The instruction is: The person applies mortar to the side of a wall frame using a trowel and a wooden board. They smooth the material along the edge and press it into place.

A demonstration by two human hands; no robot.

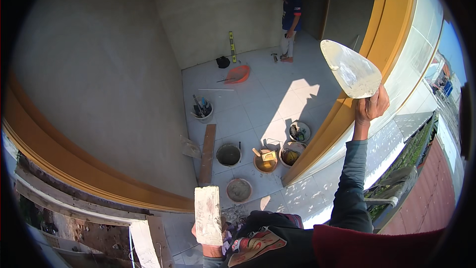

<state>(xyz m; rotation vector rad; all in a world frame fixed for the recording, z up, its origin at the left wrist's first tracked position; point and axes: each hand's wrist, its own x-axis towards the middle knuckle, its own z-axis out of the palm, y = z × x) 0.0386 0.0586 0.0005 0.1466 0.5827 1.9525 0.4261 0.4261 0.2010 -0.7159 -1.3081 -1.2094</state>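
My right hand (372, 104) is raised at the right beside the orange-yellow door frame (403, 7), closed on the handle of a wide, rounded trowel (350, 68) smeared with pale plaster. My left hand (209, 249), low at the bottom centre, grips a pale, plaster-crusted rectangular board (207, 213), which hides most of its fingers. Below on the tiled floor (235, 109) stand a bucket of grey mix (239, 190), a dark bucket (228, 155) and a bucket with a wooden-handled tool on it (266, 166).
A co-worker (290, 17) stands at the back wall. A level (232, 44) leans there near an orange dustpan (238, 74). A tool bucket (203, 111) and plank (208, 151) sit left. More buckets (299, 132) are by the doorway. A drop with a red roof (426, 193) lies outside right.
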